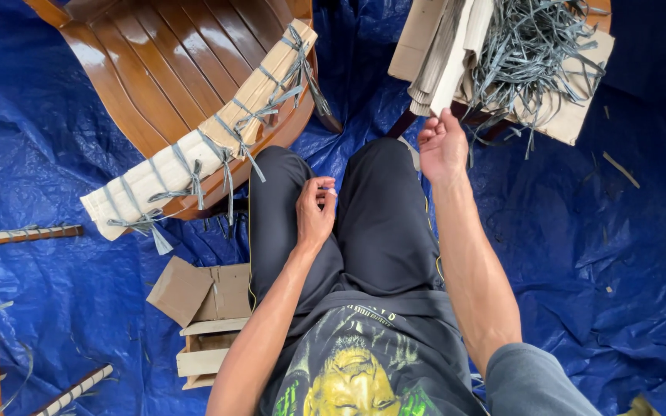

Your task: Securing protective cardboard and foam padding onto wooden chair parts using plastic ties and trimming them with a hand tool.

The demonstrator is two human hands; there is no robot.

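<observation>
Left to right: chair seat rim (210, 146), cardboard-wrapped & tied w/ grey strapping, lies left of the lap, long axis running up-right. Left hand (314, 212) rests on thigh, fingers pinched together, on what I can't tell. Right hand (442, 145) is nearer the cardboard strips (445, 54), fingers curled at their lower end; grey strap pile (533, 46) beyond.

Materials and finishes, head view.
Glossy varnished wooden chair (171, 69), slats smooth and reflective; rim wrapped in matt corrugated cardboard padding (194, 154) tied with flat grey plastic strapping (229, 139). Blue woven-plastic tarpaulin (580, 246), creased, with a faint sheen. Loose tangle of grey plastic strips (533, 46) on matt brown cardboard sheets (580, 115). Matt black cloth trousers (379, 223); raw unfinished wooden crate (206, 350) beside dull cardboard scraps (194, 291).
</observation>
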